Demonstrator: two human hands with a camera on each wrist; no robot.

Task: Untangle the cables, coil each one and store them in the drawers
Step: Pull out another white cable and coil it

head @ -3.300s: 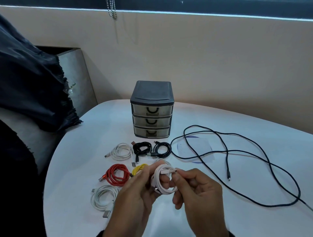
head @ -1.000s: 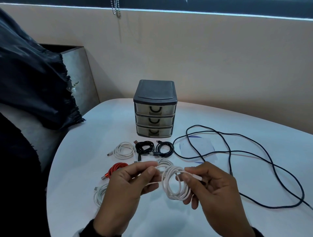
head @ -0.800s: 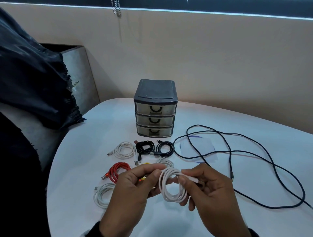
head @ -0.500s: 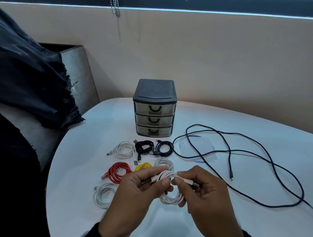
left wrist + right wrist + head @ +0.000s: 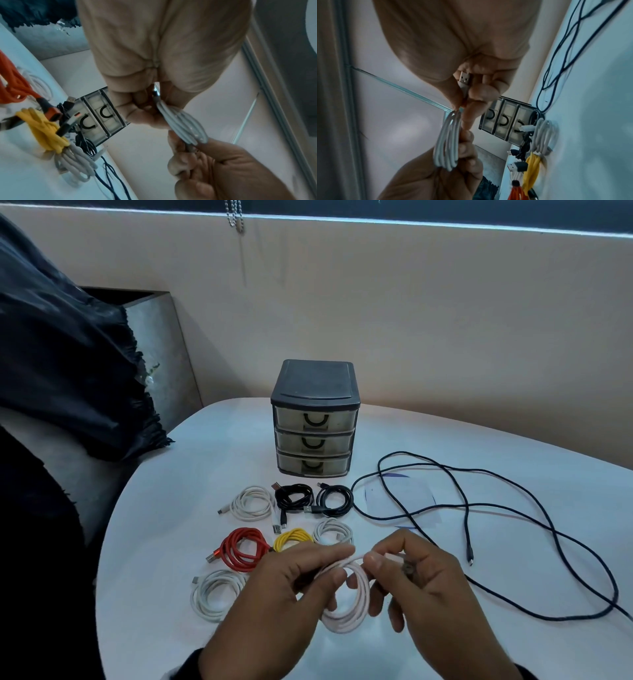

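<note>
While both hands (image 5: pixel 346 587) pinch the white coil (image 5: pixel 347 604), its springy loops seem likeliest to unwind; hold the crossing, plug (image 5: pixel 464 79) tucked.

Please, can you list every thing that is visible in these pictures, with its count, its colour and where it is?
Plastic three-drawer chest: 1, dark grey frame, translucent drawers all shut, far middle of table.
Round table: 1, white, under everything.
Coiled white cables on the table: 3; back left, front left, right of yellow.
Coiled black cables: 2, before the chest.
Coiled red cable: 1, middle left.
Coiled yellow cable: 1, right of red.
Long loose dark cable: 1, uncoiled, table's right side.
Dark cloth: 1, far left.
White cable coil in the hands: 1, above the table.
Left hand: fingers grip the coil.
Right hand: fingers pinch its plug end.
</note>
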